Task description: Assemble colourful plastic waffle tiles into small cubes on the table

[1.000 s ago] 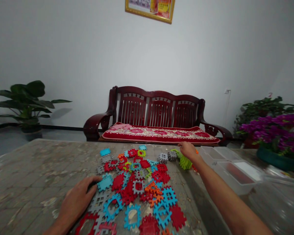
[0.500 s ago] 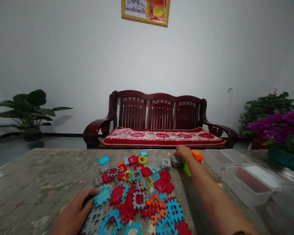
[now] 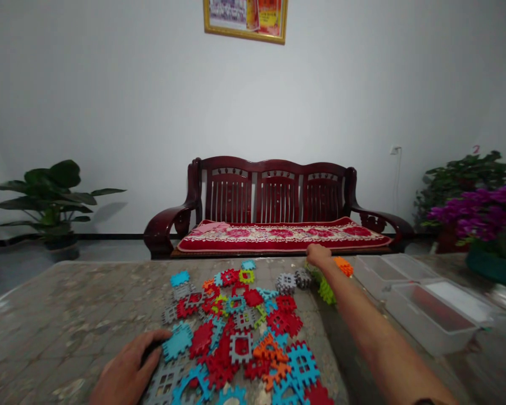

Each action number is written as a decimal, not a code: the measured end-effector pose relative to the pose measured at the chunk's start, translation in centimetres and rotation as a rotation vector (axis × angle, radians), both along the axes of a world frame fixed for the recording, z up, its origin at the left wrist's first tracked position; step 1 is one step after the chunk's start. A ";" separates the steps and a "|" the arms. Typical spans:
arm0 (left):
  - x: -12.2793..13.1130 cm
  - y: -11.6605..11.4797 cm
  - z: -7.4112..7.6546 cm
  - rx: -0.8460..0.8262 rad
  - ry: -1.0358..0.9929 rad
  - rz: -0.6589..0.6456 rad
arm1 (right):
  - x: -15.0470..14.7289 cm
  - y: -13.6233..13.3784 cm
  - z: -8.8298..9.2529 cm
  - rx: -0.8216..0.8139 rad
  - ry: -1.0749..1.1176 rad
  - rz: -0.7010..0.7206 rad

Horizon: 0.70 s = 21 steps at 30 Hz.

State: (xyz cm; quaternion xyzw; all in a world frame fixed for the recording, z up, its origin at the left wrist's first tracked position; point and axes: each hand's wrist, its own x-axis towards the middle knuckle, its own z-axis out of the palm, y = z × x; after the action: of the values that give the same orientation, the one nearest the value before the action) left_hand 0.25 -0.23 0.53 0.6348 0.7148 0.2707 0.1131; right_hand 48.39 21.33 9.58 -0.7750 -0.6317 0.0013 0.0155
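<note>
Head view: the left hand lies flat on the worktop, fingers loosely spread. Its fingertips touch a blue tile at the near-left edge of the pile of toothed plastic tiles. The right hand is stretched to the far edge, knuckles up, on a green cluster just beside an orange piece; I cannot tell whether it grips. Grey cubes sit just left of it. Clear plastic boxes stand to the right.
</note>
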 end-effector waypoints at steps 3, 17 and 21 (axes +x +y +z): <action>0.0 0.0 -0.1 -0.010 0.010 0.001 | 0.9 -0.2 0.7 0.000 0.029 0.023; 0.0 0.1 -0.6 -0.018 0.013 -0.005 | 3.3 -2.9 2.0 0.018 -0.008 0.125; 0.2 0.1 -0.5 -0.028 0.021 -0.002 | 2.1 -3.9 2.9 0.117 0.027 0.171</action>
State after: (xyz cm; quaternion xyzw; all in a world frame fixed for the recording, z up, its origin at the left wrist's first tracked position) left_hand 0.49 -0.13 0.02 0.6368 0.7189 0.2539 0.1150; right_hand 50.45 17.40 12.49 -0.7159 -0.6944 -0.0240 0.0692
